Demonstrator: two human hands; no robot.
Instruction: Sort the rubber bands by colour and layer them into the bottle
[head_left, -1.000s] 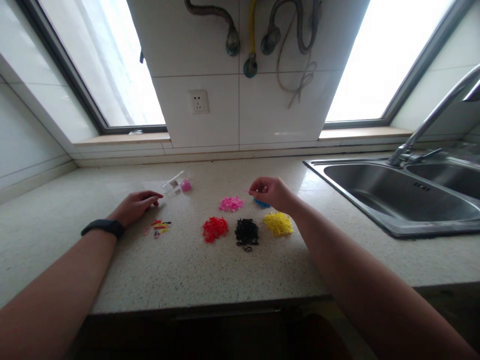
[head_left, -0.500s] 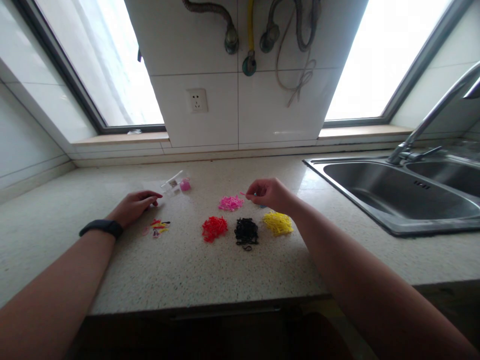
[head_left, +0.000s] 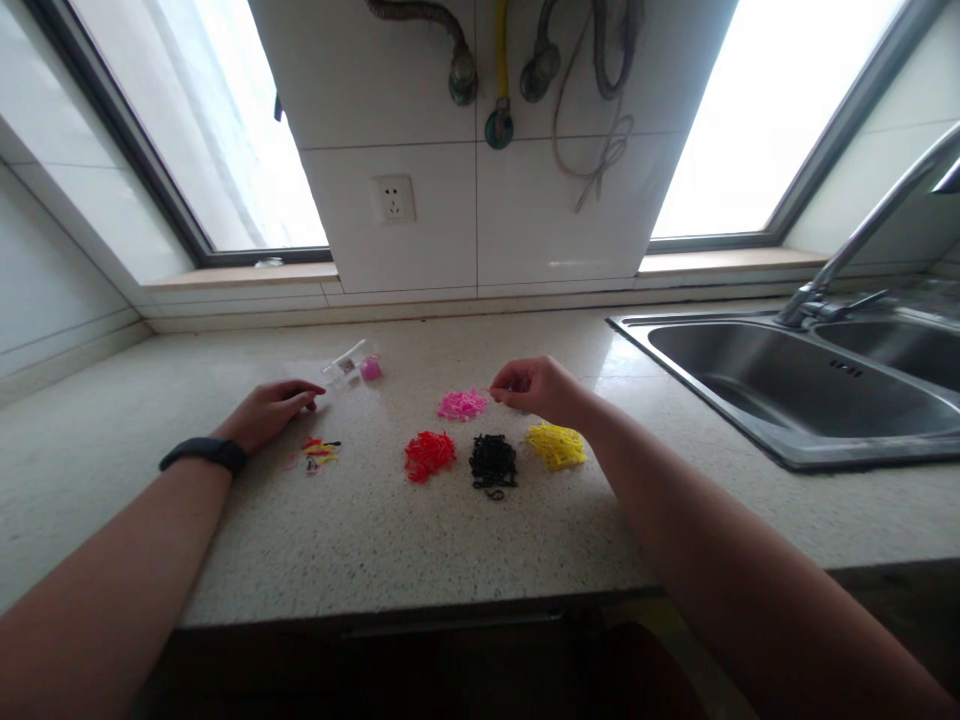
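Lying nearest on the desk (head_left: 360,560), at lower centre of the frame, is a pile of small black pieces (head_left: 493,460). A red pile (head_left: 429,457) is beside it to frame left, a yellow pile (head_left: 556,446) to frame right. A few mixed-colour pieces (head_left: 321,455) lie at lower left, just below the left hand (head_left: 270,408).

Left hand: resting on the desk, fingers loosely bent and partly apart; no object visible in the grip.

Right hand (head_left: 544,388): just right of centre. Grip nearly closed, thumb and fingertips pinched on what appears to be one thin pink piece (head_left: 487,391), beside the pink pile (head_left: 460,405). A trace of blue (head_left: 523,411) shows under the hand; its shape is hidden.

Handling (judged): pieces appear very light, slightly flexible and prone to tangling. Pinch one at an end with fingertips only; smooth surfaces may slip.

Beyond the left fingers: a clear box (head_left: 343,372) with a pink item (head_left: 370,368) at its right side. Farther back: sink (head_left: 780,385) at right, wall socket (head_left: 394,199) at upper centre-left.
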